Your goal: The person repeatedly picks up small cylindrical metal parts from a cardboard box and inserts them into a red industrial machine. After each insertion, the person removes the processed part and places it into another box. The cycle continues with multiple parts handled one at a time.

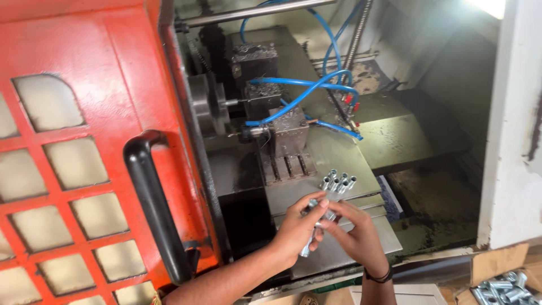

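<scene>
My left hand (296, 229) and my right hand (355, 234) meet over the steel bed (339, 152) of a lathe. Both pinch small shiny metal parts (316, 209); one silver piece hangs below my left fingers. A small cluster of the same silver fittings (337, 182) stands on the bed just beyond my hands. Further in, the round chuck (203, 107) faces the tool blocks (285, 133), which are fed by blue hoses (305, 90).
The red sliding door (79, 147) with its black handle (155, 203) fills the left side. A cardboard box of more silver fittings (505, 288) sits at the bottom right. The white machine housing (516, 124) closes the right side.
</scene>
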